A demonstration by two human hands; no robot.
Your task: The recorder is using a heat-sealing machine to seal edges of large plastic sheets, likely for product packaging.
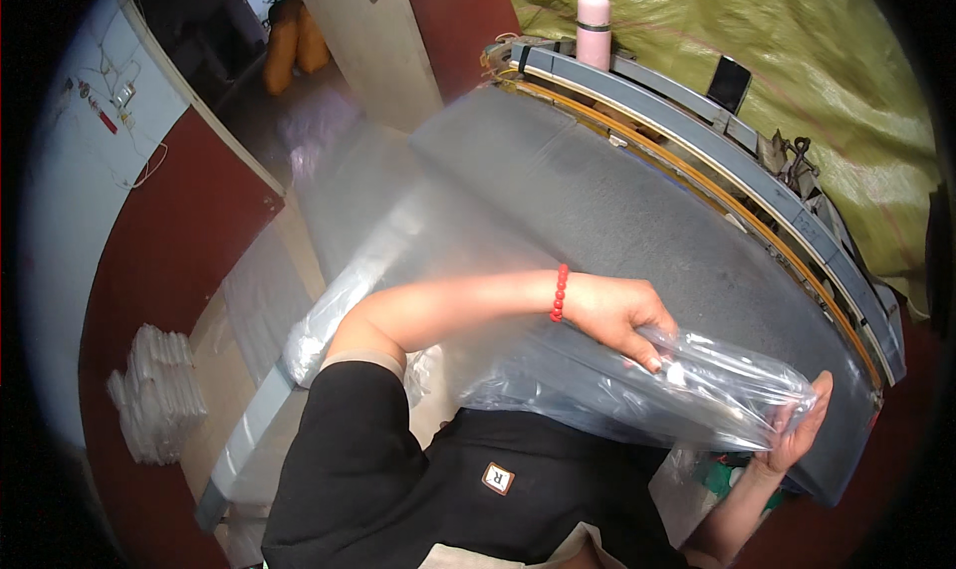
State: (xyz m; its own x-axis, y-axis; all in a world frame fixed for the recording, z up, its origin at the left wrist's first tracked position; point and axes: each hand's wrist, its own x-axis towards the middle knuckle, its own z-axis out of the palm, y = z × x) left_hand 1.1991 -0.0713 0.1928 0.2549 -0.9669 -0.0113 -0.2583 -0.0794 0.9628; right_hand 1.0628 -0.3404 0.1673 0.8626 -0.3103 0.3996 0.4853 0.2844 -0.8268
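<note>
A folded bundle of clear plastic film (712,375) stretches between my two hands in front of my body, above the near part of a dark grey work surface. My left hand (617,315), with a red bead bracelet at its wrist, grips the film's upper edge, its thumb lying over it. At the bundle's right end, my right hand (800,425) holds the film between thumb and fingers; the fingers point up and partly show through the plastic. More thin film (398,230) trails off to the left, hazy across the surface.
A long curved metal bar (687,141) with an orange strip runs along the far edge. A pink bottle (594,33) and a phone (730,83) rest by it. Yellow-green sheeting (827,61) hangs behind. Stacked plastic bags (159,395) lie at left, near a door (368,46).
</note>
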